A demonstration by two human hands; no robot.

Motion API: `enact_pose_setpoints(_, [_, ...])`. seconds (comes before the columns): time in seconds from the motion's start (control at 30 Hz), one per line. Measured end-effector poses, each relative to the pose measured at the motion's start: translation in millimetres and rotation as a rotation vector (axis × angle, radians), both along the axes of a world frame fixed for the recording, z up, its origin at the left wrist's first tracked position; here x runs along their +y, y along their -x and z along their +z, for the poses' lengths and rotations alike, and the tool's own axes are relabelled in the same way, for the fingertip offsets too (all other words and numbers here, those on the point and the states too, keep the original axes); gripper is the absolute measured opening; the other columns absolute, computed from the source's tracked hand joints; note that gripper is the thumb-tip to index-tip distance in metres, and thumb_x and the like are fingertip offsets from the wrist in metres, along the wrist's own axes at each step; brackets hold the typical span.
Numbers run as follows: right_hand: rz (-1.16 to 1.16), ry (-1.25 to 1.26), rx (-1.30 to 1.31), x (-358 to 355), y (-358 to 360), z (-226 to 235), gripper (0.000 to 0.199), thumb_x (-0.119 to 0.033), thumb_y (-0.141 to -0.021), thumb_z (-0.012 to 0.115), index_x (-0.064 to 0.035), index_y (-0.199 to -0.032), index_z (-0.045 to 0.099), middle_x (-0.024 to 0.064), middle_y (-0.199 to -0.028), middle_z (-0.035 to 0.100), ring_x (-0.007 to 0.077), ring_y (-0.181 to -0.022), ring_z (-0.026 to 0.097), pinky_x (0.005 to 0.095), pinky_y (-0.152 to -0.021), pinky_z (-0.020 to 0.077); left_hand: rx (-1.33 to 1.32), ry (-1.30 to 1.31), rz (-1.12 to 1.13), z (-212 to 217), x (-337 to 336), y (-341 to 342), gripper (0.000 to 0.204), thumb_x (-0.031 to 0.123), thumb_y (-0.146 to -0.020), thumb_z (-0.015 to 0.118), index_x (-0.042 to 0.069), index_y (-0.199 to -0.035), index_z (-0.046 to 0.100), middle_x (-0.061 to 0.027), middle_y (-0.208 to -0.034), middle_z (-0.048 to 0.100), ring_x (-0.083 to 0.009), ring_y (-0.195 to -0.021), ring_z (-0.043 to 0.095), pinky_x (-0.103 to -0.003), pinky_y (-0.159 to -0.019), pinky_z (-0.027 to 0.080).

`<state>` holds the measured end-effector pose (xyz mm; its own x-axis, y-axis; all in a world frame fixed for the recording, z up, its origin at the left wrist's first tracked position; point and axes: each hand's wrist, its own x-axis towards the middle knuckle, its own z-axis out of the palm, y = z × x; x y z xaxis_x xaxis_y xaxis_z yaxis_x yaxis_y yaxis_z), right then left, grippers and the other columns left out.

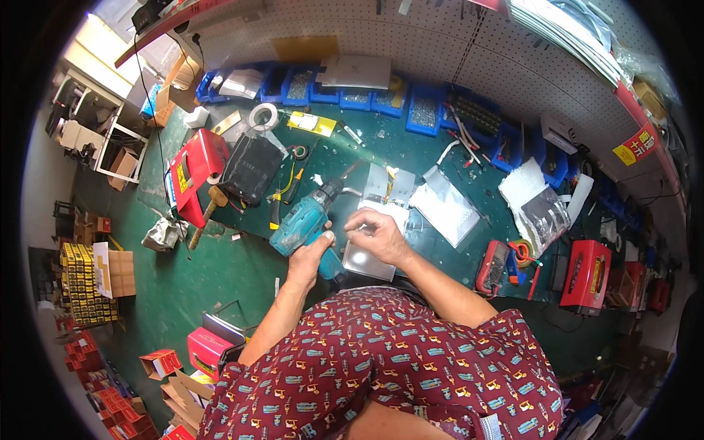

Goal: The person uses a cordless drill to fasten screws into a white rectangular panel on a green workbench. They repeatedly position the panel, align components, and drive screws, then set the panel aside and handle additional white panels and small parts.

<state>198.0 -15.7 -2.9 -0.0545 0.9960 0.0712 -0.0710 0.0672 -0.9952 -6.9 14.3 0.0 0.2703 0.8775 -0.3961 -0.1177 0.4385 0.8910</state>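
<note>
My left hand (311,258) is wrapped round the handle of a teal cordless drill (298,224), whose bit points up and to the right. My right hand (379,236) is closed, thumb and fingers curled together over a shiny metal case (368,264) at the bench's near edge. Whatever those fingertips may hold is too small to make out. Beyond that hand stands a grey metal panel (378,183) with yellow and white wires by it. A loose, bent sheet-metal cover (446,209) lies to its right.
Blue parts bins (424,110) line the back below a pegboard. Left on the green bench are a black case (253,169), a red housing (198,172), a hammer (213,202) and a tape roll (263,116). A red multimeter (492,266) and another red housing (587,275) sit right.
</note>
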Motion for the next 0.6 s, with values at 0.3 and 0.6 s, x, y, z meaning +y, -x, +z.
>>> enact_pose_setpoints(0.3, [-0.362, 0.304, 0.551, 12, -28, -13, 0.022, -0.012, -0.096, 0.067, 0.0027, -0.112, 0.064, 0.0098, -0.096, 0.067, 0.014, -0.081, 0.066, 0.0271, -0.067, 0.0611, 0.418, -0.734, 0.041, 45, 94, -5, 0.023, 0.016, -0.091, 0.075, 0.003, -0.11, 0.07, -0.0026, -0.101, 0.07, -0.0151, -0.091, 0.064, -0.031, -0.082, 0.051])
enact_pose_setpoints(0.6, [-0.513, 0.252, 0.735, 28, -60, -18, 0.014, -0.005, -0.093, 0.07, 0.0012, -0.104, 0.063, 0.0103, -0.094, 0.07, 0.0165, -0.082, 0.07, 0.0283, -0.071, 0.0621, 0.269, -0.221, -0.222, 40, 12, 28, 0.038, 0.025, -0.087, 0.081, 0.007, -0.118, 0.066, -0.0021, -0.109, 0.067, -0.0129, -0.1, 0.062, -0.031, -0.087, 0.052])
